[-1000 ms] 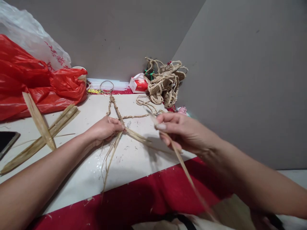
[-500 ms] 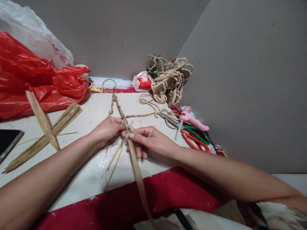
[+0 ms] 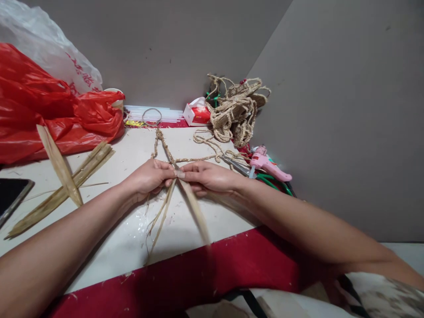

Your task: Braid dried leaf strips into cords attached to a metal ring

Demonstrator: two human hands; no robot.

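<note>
My left hand and my right hand meet at the middle of the white tabletop, both pinched on the near end of a twisted straw rope that runs away toward the back. From the pinch, loose straw strips trail toward me. A wider flat strip hangs from my right fingers, blurred at its lower end.
Flat dried leaf strips lie crossed at the left. Behind them sit a red plastic bag and a white bag. A phone is at the left edge. A heap of straw rope, a tissue pack, a pink glue gun and scissors fill the right corner.
My right hand carried the wide strip in from the right, joined my left hand at the rope's end, then turned flatter. The strip now points down toward me instead of out to the right.
</note>
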